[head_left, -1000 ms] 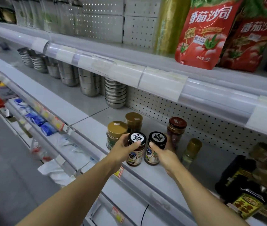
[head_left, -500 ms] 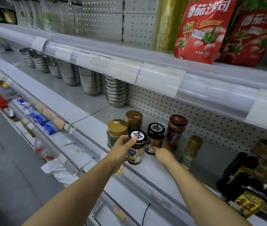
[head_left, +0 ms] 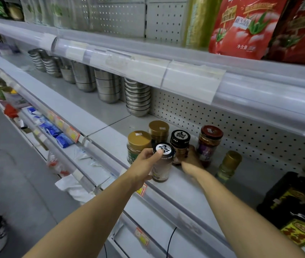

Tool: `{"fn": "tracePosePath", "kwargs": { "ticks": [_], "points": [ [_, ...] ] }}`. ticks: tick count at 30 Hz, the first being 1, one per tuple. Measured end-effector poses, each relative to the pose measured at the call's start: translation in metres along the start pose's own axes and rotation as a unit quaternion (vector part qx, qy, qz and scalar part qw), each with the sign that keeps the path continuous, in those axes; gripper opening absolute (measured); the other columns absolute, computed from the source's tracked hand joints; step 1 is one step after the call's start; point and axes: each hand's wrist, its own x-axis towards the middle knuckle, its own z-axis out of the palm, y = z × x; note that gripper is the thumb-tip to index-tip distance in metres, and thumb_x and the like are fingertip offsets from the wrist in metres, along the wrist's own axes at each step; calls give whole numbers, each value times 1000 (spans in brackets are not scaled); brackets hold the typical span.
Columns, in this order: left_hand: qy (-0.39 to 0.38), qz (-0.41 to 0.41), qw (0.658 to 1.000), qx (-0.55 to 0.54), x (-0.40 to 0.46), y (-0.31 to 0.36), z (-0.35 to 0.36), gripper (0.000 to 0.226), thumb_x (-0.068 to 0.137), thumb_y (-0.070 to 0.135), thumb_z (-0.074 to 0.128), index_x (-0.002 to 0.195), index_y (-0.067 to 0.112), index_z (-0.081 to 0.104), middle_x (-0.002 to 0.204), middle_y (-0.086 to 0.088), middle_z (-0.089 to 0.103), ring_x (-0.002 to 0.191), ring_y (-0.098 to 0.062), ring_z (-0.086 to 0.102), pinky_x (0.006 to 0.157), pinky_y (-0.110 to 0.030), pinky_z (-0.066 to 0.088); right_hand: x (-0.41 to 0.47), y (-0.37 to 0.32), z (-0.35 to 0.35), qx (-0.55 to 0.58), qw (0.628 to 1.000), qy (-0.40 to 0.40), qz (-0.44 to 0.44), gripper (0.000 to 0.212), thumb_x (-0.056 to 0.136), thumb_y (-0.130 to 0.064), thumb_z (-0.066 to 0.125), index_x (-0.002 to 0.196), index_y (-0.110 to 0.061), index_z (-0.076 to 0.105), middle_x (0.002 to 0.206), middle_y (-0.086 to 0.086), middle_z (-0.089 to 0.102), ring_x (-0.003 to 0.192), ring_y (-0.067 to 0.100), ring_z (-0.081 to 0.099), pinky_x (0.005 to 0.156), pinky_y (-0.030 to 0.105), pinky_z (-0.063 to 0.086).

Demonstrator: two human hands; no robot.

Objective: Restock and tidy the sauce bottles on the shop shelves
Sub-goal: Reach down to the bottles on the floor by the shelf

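Note:
On the middle shelf [head_left: 189, 187] stand several sauce jars. My left hand [head_left: 144, 162] grips a black-capped jar [head_left: 162, 164] near the shelf's front edge, thumb on its cap. My right hand [head_left: 190, 159] holds the base of a second black-capped jar [head_left: 179, 144] set further back. Two gold-lidded jars [head_left: 138, 146] stand to the left, a red-lidded jar [head_left: 208, 144] to the right, and a small gold-capped bottle [head_left: 229, 166] beyond it.
Stacks of steel bowls [head_left: 137, 99] line the shelf's back left. Dark sauce packs [head_left: 296, 207] sit at the right. Red tomato sauce pouches [head_left: 244, 27] stand on the upper shelf. The lower shelf holds blue packets [head_left: 55, 131].
My right hand has pushed its black-capped jar back toward the pegboard, behind the other one. My left hand keeps hold of the front jar, which has hardly moved.

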Motion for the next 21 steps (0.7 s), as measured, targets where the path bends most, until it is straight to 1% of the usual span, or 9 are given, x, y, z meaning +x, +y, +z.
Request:
{"fn": "tracePosePath", "kwargs": {
  "ticks": [3, 6, 7, 8, 10, 11, 15, 18, 21],
  "points": [
    [-2, -4, 1000, 3, 1, 1, 0, 42, 92, 40, 53, 129, 20, 45, 137, -5, 49, 130, -29, 41, 107, -59, 30, 1, 0, -1, 8, 1000, -9, -6, 51, 97, -28, 48, 142, -14, 30, 140, 10, 48, 123, 28, 49, 97, 36, 38],
    [-7, -7, 1000, 2, 2, 1, -2, 43, 92, 39, 54, 129, 19, 45, 138, -6, 48, 132, -29, 40, 108, -59, 30, 0, 2, -3, 5, 1000, -23, -15, 44, 98, -28, 46, 138, -13, 37, 136, 8, 51, 120, 26, 52, 95, 33, 39],
    [-7, -9, 1000, 2, 3, 1, -2, 44, 91, 39, 54, 130, 19, 45, 139, -6, 48, 133, -29, 39, 108, -59, 30, -1, 3, -4, 6, 1000, -26, -13, 45, 98, -26, 47, 139, -13, 36, 138, 7, 50, 122, 25, 51, 96, 33, 40],
    [-6, -11, 1000, 2, 3, 2, -2, 44, 91, 39, 54, 130, 19, 45, 140, -6, 47, 133, -29, 39, 108, -59, 30, -2, 3, -5, 14, 999, -28, -10, 50, 97, -23, 48, 143, -13, 31, 141, 6, 46, 126, 26, 47, 100, 34, 39],
    [-4, -15, 1000, 1, 4, 3, -2, 45, 91, 39, 55, 131, 20, 45, 140, -7, 47, 134, -30, 39, 108, -59, 30, -3, 3, -7, 44, 999, -30, -3, 64, 94, -16, 52, 149, -17, 18, 150, 7, 36, 135, 27, 39, 109, 44, 34],
    [-3, -16, 1000, 1, 5, 4, -2, 45, 91, 38, 55, 132, 20, 45, 140, -7, 48, 133, -30, 39, 108, -59, 30, -4, 2, -7, 51, 998, -31, -6, 67, 93, -15, 54, 149, -19, 17, 150, 7, 36, 135, 27, 38, 111, 47, 33],
    [6, -24, 1000, -3, 4, 5, -2, 50, 90, 40, 55, 134, 19, 45, 138, -6, 49, 133, -28, 40, 108, -58, 31, -1, -3, -5, 27, 999, -32, -30, 60, 90, -19, 59, 142, -16, 29, 141, 8, 46, 130, 27, 44, 107, 42, 36],
    [11, -32, 999, -8, 3, 4, -1, 54, 89, 42, 57, 136, 17, 44, 139, -6, 49, 132, -28, 41, 107, -56, 33, -1, -4, -4, 25, 999, -19, -26, 60, 91, -18, 59, 141, -11, 27, 141, 11, 45, 130, 28, 43, 106, 40, 35],
    [14, -34, 999, -19, 3, 4, 1, 54, 89, 40, 57, 135, 16, 44, 137, -8, 50, 130, -28, 43, 107, -57, 34, -1, -3, -4, 17, 1000, -12, -23, 61, 91, -19, 60, 141, -11, 27, 141, 12, 45, 129, 29, 43, 105, 40, 35]
  ]
}}
